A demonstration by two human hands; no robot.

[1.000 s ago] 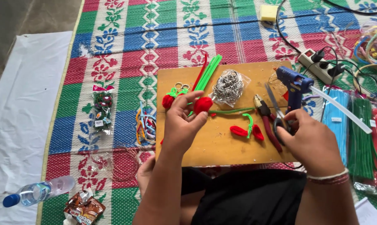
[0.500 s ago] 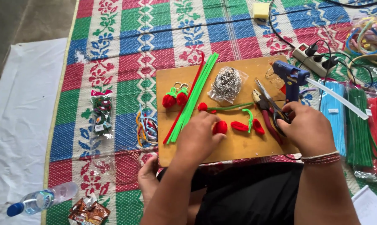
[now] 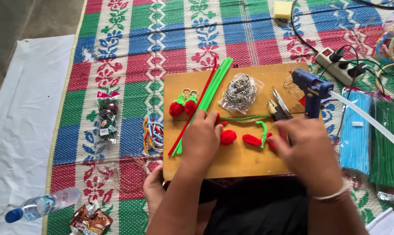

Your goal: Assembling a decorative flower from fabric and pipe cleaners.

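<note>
Left hand (image 3: 202,135) is resting mid-frame on the wooden board (image 3: 240,159), fingers curled loosely beside the red fuzzy ball (image 3: 228,137), touching it or not, can't tell. Right hand (image 3: 308,146) is blurring over the pliers (image 3: 279,111); can't tell its fingers. Two finished red keychain berries (image 3: 182,105) are sitting upper left; loose red petals (image 3: 251,139) are looking unassembled.

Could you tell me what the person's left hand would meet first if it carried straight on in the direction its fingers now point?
Probably the bundle of long green pipe cleaners on the wooden board: the left hand points up-board, fingertips beside it. Height above the board is unclear.
</note>
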